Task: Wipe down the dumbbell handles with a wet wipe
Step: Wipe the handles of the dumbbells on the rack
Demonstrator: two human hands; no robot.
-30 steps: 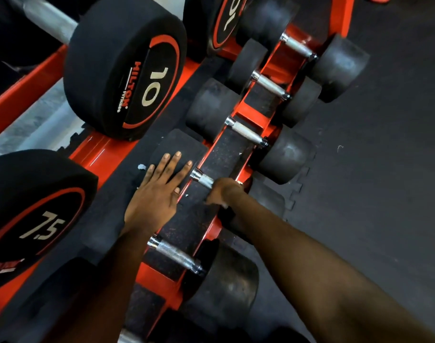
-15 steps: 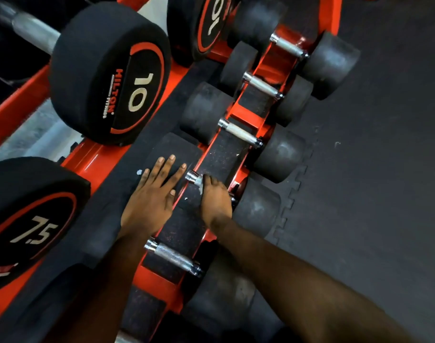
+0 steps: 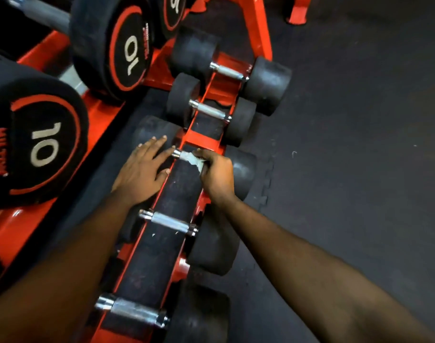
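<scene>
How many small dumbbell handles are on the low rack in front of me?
5: farthest handle; second handle; middle handle, gripped by right hand through the wet wipe; fourth handle; nearest handle. More may sit out of frame.

A red rack (image 3: pixel 258 33) is seen beyond the fingers (image 3: pixel 157 142), with a black padded strip (image 3: pixel 176 191) laid along it beneath them. Dark interlocking floor mats (image 3: pixel 347 169) are spread to their right.

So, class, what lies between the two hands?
In the head view, the dumbbell handle and the wet wipe lie between the left hand and the right hand.
</scene>
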